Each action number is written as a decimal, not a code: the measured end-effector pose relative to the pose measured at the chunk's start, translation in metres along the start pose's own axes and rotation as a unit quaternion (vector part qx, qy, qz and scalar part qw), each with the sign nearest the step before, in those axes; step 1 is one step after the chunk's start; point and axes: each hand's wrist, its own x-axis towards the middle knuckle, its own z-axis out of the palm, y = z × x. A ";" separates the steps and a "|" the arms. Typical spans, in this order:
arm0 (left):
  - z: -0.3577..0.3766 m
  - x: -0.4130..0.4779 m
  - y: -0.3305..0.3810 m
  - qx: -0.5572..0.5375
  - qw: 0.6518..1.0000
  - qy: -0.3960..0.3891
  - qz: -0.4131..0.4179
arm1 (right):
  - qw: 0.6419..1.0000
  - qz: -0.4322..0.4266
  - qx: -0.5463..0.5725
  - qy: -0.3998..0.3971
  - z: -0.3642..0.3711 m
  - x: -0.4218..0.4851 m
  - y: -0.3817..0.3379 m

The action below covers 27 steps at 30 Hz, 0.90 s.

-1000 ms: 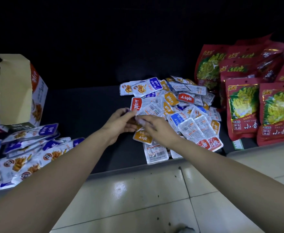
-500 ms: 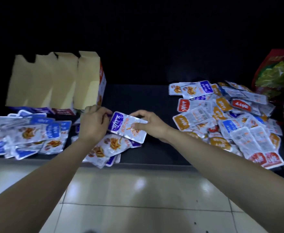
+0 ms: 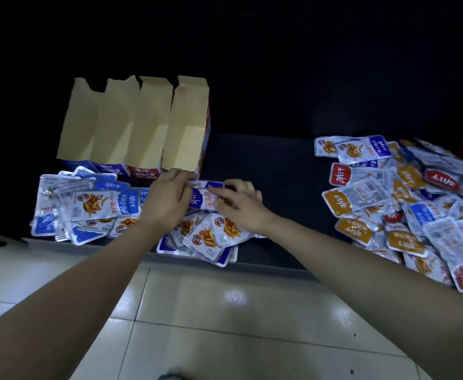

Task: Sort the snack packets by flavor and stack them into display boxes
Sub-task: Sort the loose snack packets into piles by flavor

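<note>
Snack packets [image 3: 216, 239] are lying in three groups on the dark shelf [image 3: 268, 171] in the head view. A blue pile [image 3: 88, 207] is sitting near the left front edge, a purple pile [image 3: 197, 242] is overhanging the front edge at the middle, and a mixed heap [image 3: 394, 204] of orange, red and blue ones is spreading towards the right end. Four display boxes [image 3: 131, 124] are standing open-topped just behind the blue pile; their bottoms are hidden, so what they hold cannot be told.

One purple packet [image 3: 205, 200] is being held just above the purple pile, close to the front of the rightmost box. It is looking like a thin, light film pouch, slick and floppy. It would probably slide off its neighbours and buckle if squeezed mid-face, so the flat sealed ends seem the safer places to take it.

The left hand [image 3: 167, 198] is gripping the packet's left end, with fingers curled over it and the back of the hand upward. The right hand [image 3: 238, 209] is pinching the right end, palm down, with fingers bent across the printed face. Both forearms are reaching in from the lower corners over the tiled floor [image 3: 197, 311] and converging on the packet.
</note>
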 end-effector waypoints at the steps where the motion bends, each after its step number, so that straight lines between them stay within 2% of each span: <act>1: -0.001 0.000 0.000 0.004 1.000 -0.006 0.006 | 1.000 -0.009 0.006 -0.005 -0.001 0.000 -0.001; 4: 0.002 0.004 -0.002 0.055 0.998 -0.031 0.019 | 0.999 -0.037 0.019 -0.001 -0.007 -0.005 0.003; 6: 0.004 0.007 -0.002 0.080 0.996 -0.022 0.027 | 0.998 -0.034 0.040 0.018 -0.015 -0.011 0.011; 10: 0.008 0.020 0.019 0.074 0.996 0.034 0.043 | 0.998 -0.003 0.029 0.060 -0.044 -0.029 0.045; 13: 0.024 0.036 0.057 0.054 0.994 0.031 0.088 | 0.994 0.035 0.016 0.101 -0.070 -0.050 0.077; 16: 0.056 0.051 0.100 0.034 0.988 -0.014 0.153 | 0.985 0.089 -0.026 0.143 -0.091 -0.077 0.112; 18: 0.082 0.058 0.128 0.023 0.982 -0.062 0.178 | 0.971 0.149 -0.112 0.148 -0.101 -0.095 0.135; 20: 0.107 0.063 0.153 0.027 0.976 -0.114 0.183 | 0.951 0.208 -0.194 0.119 -0.108 -0.113 0.155; 22: 0.128 0.067 0.172 0.040 0.970 -0.164 0.177 | 0.945 0.239 -0.212 0.071 -0.110 -0.129 0.171; 25: 0.152 0.070 0.193 0.036 0.961 -0.211 0.173 | 0.964 0.181 -0.189 0.048 -0.114 -0.142 0.181; 27: 0.163 0.069 0.202 0.039 0.957 -0.230 0.173 | 0.981 0.122 -0.126 0.080 -0.120 -0.146 0.181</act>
